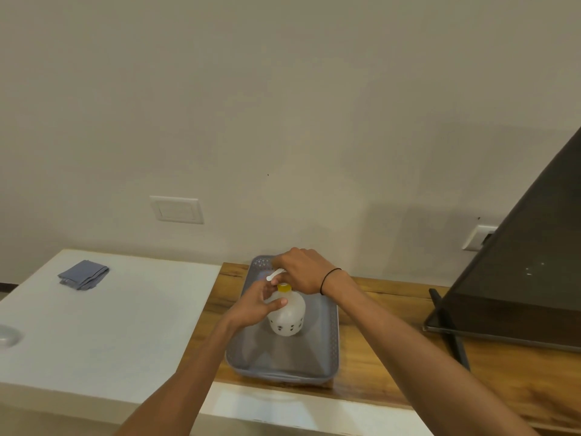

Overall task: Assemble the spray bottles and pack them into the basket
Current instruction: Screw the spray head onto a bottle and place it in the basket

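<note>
A translucent white spray bottle [287,316] with a yellow collar and small black marks near its base stands over the grey perforated basket [327,347]. My left hand [256,305] is wrapped around the bottle's shoulder. My right hand [301,270] is closed over the white spray head [275,274] at the bottle's top; only the head's white nozzle end sticks out to the left. Whether the bottle rests on the basket floor or is held just above it, I cannot tell.
The basket sits on a wooden desk [393,350] against the wall. A white surface [103,325] adjoins on the left, with a folded grey cloth [83,274] at its far side. A dark tilted screen [518,278] on a stand fills the right.
</note>
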